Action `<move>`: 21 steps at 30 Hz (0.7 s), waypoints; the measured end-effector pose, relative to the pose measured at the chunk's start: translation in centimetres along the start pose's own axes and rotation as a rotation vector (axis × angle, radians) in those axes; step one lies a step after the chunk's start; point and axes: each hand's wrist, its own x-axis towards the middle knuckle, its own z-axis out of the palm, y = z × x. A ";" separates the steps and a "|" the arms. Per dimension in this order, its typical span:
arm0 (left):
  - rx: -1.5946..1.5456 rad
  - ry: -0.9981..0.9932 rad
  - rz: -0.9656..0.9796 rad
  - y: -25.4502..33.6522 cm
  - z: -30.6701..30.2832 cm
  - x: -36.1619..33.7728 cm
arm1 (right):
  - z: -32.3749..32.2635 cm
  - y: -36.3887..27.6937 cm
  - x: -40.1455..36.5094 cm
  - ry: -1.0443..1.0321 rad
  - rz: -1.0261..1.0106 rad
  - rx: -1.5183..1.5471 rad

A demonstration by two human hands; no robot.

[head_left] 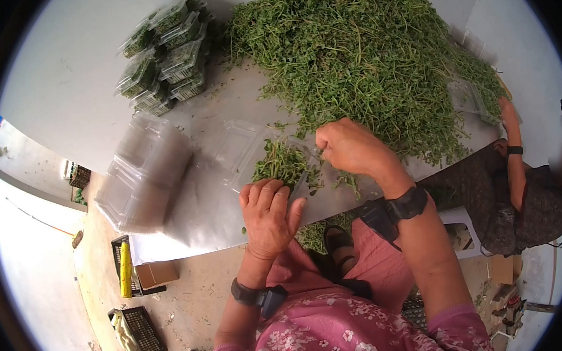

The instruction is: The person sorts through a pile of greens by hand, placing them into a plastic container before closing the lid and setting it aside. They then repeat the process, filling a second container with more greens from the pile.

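A clear plastic clamshell container (pixel 237 154) lies opened out on the table, its lid to the left. Leafy green sprigs (pixel 280 163) fill its other half. My left hand (pixel 269 216) is at the container's near edge, fingers bent over the edge and the greens, thumb to the right; the fingertips are partly hidden. Just to the right, my right hand (pixel 355 147) is closed in a pinch above the table, with thin green stems at its fingertips. Behind it rises a large heap of cut greens (pixel 357 59).
Nested clear containers (pixel 144 175) are stacked on the left. Filled, closed packs (pixel 166 55) are piled at the back left. At right, a co-worker's hand (pixel 508 114) is beside another clear container (pixel 466 96). Black crates (pixel 139 330) stand on the floor.
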 end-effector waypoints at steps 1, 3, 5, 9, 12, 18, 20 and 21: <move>0.001 0.005 -0.003 0.0 0.0 0.0 | 0.0 0.0 0.0 -0.007 0.000 -0.004; 0.005 0.015 -0.008 -0.1 0.0 0.0 | -0.1 -0.2 0.0 -0.042 0.017 -0.034; 0.003 0.020 -0.016 -0.1 0.0 0.0 | -0.5 -0.8 0.0 -0.099 0.053 -0.085; 0.005 0.025 -0.019 -0.1 -0.1 0.0 | 0.9 -0.1 -0.1 -0.013 -0.034 -0.063; -0.012 0.039 -0.040 -0.2 0.0 -0.1 | 1.1 -0.3 -0.1 -0.055 -0.022 -0.055; 0.002 0.050 -0.058 -0.3 0.1 -0.1 | 1.6 -1.3 -0.4 -0.013 -0.004 -0.058; 0.000 0.059 -0.066 -0.4 0.1 -0.2 | 1.8 -1.6 -0.2 -0.048 0.019 -0.081; 0.000 0.064 -0.070 -0.4 0.1 -0.2 | 2.0 -1.6 -0.1 -0.035 0.020 -0.063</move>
